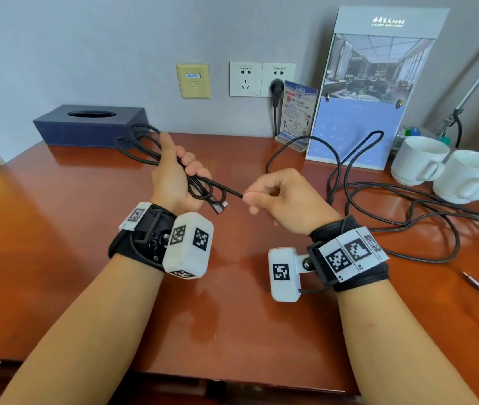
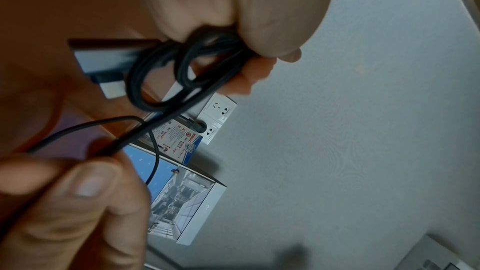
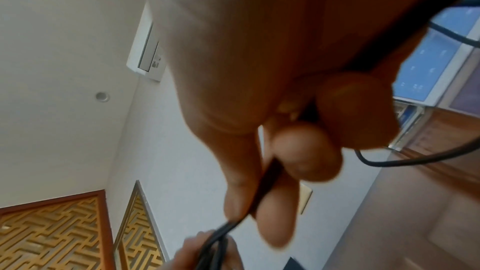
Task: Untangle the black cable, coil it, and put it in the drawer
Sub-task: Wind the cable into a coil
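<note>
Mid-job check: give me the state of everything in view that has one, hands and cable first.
left hand: grips a bundle of coiled loops
right hand: pinches the strand leading from the bundle
black cable: partly coiled, the rest loose on the desk
cable connector: free, hanging below the left hand
wall socket: empty
right-hand socket: a black plug in it
two white cups: upright
tissue box: no tissue showing
drawer: not in view

A glossy reddish desk [image 1: 86, 244] carries a tissue box [image 1: 89, 125] at ten o'clock, two cups [image 1: 419, 163] at two, cable [image 1: 393, 200] sprawled at three.
</note>
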Tool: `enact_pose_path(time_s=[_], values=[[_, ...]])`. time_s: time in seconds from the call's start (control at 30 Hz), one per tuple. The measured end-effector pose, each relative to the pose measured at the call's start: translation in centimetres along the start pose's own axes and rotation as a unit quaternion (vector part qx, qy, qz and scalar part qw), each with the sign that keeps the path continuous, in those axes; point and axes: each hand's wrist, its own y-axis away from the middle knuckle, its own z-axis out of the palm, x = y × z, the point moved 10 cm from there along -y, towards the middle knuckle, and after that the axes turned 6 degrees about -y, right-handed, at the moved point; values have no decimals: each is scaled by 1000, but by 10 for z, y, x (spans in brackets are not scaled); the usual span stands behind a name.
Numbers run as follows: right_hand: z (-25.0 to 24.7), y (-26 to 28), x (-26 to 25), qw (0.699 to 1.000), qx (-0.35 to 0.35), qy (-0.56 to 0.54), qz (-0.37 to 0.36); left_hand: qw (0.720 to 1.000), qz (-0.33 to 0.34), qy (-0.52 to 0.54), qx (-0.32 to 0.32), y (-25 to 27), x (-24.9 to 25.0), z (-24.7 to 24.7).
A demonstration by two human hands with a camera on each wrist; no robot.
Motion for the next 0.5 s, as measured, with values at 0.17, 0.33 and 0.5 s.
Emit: enact_pose_path(time_s=[0.17, 0.33, 0.5], values=[[18, 9, 14, 989, -114, 20, 94, 997, 32, 7, 71, -9, 20, -29], [24, 16, 28, 967, -175, 50, 176, 990, 74, -69, 98, -1, 37, -27], [7, 17, 36, 967, -144, 101, 184, 979, 100, -154, 87, -1, 59, -25]])
